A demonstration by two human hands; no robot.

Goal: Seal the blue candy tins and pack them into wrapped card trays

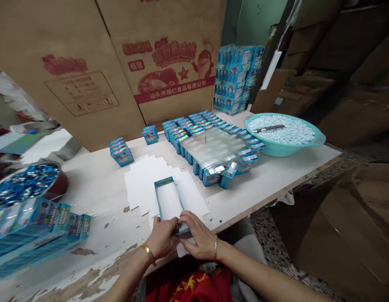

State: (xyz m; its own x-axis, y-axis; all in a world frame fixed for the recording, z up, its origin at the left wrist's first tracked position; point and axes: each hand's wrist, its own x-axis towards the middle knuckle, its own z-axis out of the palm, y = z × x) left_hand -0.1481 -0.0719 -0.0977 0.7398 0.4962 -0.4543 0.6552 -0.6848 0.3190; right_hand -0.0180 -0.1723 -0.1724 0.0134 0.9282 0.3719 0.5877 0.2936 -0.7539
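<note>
A long, narrow open carton (164,181) with thin blue walls and a white interior lies in front of me. My left hand (163,238) grips its near left corner, thumb up along the wall. On the near right corner, my right hand (199,238) has its fingers bent over the edge. Both hands meet at the near end, which they partly hide. Beneath the carton spread several flat white card sheets (142,182). Beyond it to the right stand rows of small blue packs (178,131), partly covered by a translucent flat tray (213,147).
Right: a turquoise basin (272,149) of white tablets (295,131) with a dark scoop (270,128). Left: a bowl (62,180) of blue foil pieces and stacked blue boxes (40,226). Large cardboard cartons (169,96) wall the back; packed blue boxes (233,79) stand behind.
</note>
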